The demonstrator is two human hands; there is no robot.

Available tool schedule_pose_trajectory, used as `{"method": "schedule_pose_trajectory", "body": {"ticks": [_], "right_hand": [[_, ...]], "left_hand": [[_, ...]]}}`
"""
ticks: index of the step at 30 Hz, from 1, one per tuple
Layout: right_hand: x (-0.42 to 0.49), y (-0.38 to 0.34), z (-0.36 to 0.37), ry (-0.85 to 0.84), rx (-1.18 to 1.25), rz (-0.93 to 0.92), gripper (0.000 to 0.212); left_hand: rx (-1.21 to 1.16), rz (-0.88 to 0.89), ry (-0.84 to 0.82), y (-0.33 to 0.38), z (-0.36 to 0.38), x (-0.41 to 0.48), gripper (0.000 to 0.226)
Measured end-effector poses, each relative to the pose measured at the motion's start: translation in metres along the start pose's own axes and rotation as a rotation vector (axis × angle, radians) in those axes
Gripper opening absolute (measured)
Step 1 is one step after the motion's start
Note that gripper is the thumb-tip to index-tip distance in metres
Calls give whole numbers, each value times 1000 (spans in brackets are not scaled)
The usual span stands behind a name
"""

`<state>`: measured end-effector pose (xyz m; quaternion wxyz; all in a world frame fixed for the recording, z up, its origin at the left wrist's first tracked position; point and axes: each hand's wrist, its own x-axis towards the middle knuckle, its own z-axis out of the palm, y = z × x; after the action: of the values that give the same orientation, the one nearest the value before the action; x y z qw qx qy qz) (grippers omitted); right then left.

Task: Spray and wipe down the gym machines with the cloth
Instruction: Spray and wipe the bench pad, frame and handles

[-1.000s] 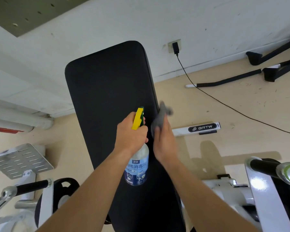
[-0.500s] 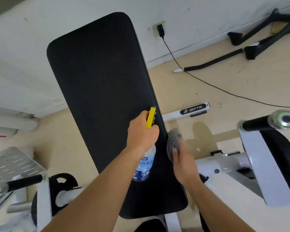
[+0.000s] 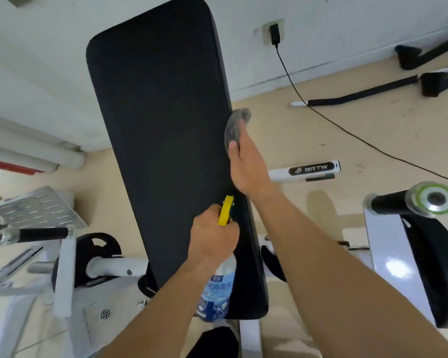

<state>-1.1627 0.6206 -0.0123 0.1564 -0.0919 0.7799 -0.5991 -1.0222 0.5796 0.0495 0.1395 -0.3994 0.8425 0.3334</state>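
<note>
The left hand [image 3: 212, 239] stays wrapped around the neck of the spray bottle [image 3: 217, 293], fingers curled under the yellow trigger [image 3: 225, 210]. As it was half a second ago, it is over the lower right part of the black bench pad [image 3: 161, 125], with the bottle hanging down in front of the pad's bottom corner. The change is on the right. The right hand [image 3: 248, 166] was low on the pad's right edge, just beside the left hand, and is now well up that edge, past the trigger. It holds the cloth [image 3: 236, 125] against the side of the pad, with the thumb lying on the grey fabric and the fingers hidden behind it. The view has also shifted, so the pad's far end now touches the top of the frame.

By count, from the left, there is one perforated metal footplate [image 3: 40, 210], one black-gripped handle [image 3: 43, 234] and one black weight plate [image 3: 96, 251]. In the middle are one pad, one bottle, one cloth and two hands. To the right are one black plug [image 3: 274, 32] in a wall socket, its one cable [image 3: 347, 127] trailing across the floor, and one white bar marked BRTW [image 3: 305, 171]. At the far right is a second black-gripped handle with a green-ringed end [image 3: 435, 198].
</note>
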Motion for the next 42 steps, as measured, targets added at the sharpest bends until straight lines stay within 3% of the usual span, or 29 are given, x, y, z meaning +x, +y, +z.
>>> {"method": "schedule_pose_trajectory", "body": {"ticks": [5,9,13,17,25,29,35,38,42], "right_hand": [[-120,61,33,-22,-201,63,58],[-187,94,25,-209,-300,332,59],[-115,69,16,-110,-183,230,50],[-48,24,28,72,-121,56,63],[-221,120,54,6,-357,167,55],[-263,132,18,-190,-278,302,58],[-212,83,-51,107,-114,291,51],[-159,58,-50,78,-25,191,50],[-116,48,8,-19,10,80,55]], "left_hand": [[-196,26,175,34,-35,15,3],[-199,121,162,54,-47,26,8],[-187,110,131,52,-46,27,9],[-189,27,114,31,-39,21,9],[-58,83,49,-5,-19,-1,8],[-4,95,-9,-21,7,-22,6],[16,-4,-164,-47,45,-47,3],[51,-59,-178,-65,51,-53,5],[19,-64,-115,-81,36,-55,11]]}}
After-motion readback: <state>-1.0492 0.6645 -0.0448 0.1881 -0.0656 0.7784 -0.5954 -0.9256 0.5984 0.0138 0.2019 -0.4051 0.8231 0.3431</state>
